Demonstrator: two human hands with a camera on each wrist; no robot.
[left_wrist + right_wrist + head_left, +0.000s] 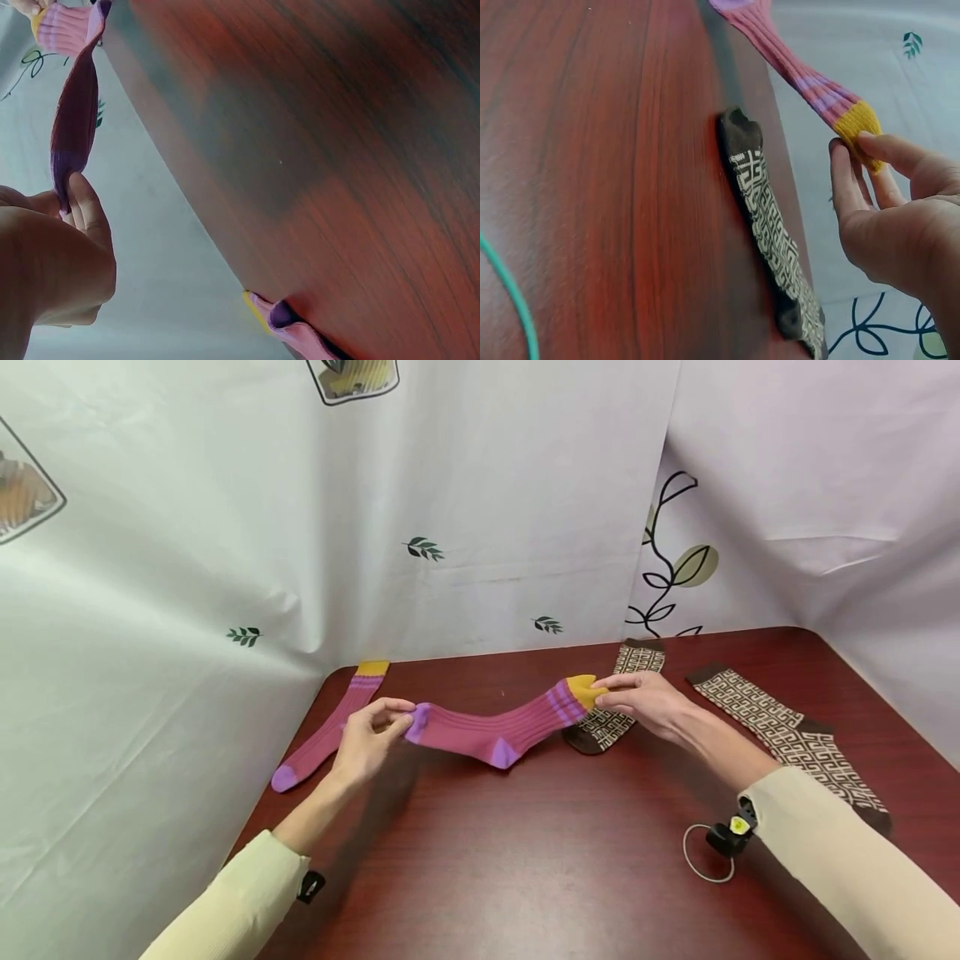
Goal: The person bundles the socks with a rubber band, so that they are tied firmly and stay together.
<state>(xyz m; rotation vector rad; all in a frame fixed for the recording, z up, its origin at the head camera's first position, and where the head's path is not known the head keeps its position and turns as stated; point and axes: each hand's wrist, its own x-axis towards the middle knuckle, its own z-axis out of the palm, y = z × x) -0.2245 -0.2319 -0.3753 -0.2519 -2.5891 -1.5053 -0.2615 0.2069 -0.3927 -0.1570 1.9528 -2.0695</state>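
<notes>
A pink sock point(480, 732) with purple toe and heel and a yellow cuff is stretched between both hands, above the table. My left hand point(367, 743) pinches its purple toe between thumb and fingers. At the other end, the right hand point(648, 702) pinches the yellow cuff point(859, 127). A matching pink sock point(322, 731) lies at the table's left edge, partly behind the left hand. Beneath the right hand lies a brown-and-cream patterned sock point(600, 727), partly covered; the right wrist view shows its dark end point(741, 133) and patterned leg.
A second patterned sock point(780, 718) lies on the right of the dark red table point(510, 860), partly behind the right forearm. White sheeting point(480, 510) with leaf prints hangs behind and beside the table. A cable loop point(708, 878) hangs from the right wrist's camera.
</notes>
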